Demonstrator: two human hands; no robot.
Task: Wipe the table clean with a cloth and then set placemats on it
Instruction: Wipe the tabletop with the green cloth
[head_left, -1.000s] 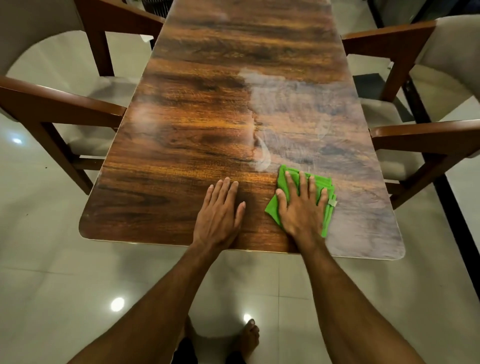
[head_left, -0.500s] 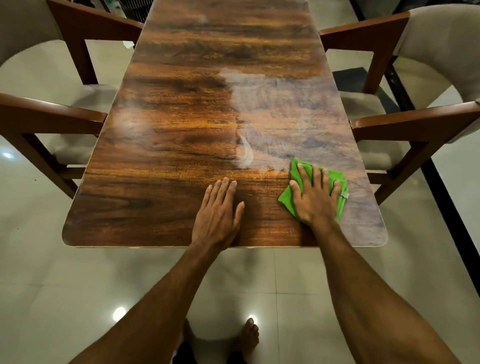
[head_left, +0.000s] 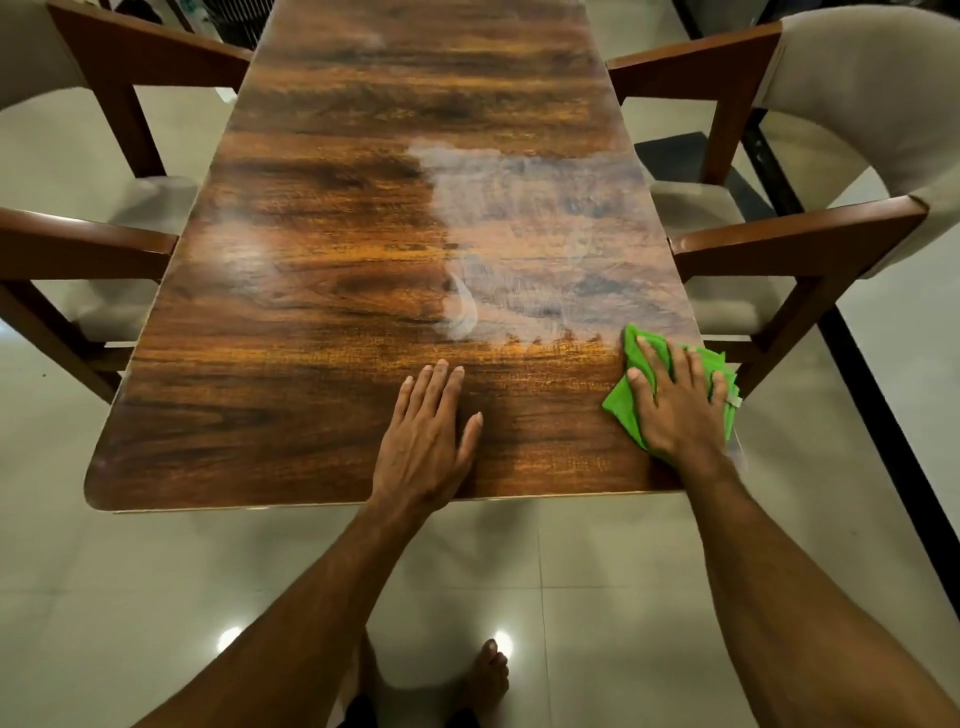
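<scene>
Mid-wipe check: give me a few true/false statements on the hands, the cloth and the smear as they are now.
1. The right hand presses flat on the green cloth. True.
2. The cloth lies at the table's left edge. False: it is by the right edge, near the near end.
3. The left hand grips a second cloth. False: it rests flat on bare wood and holds nothing.
4. A hazy smear covers the right side of the table beyond the cloth. True.
</scene>
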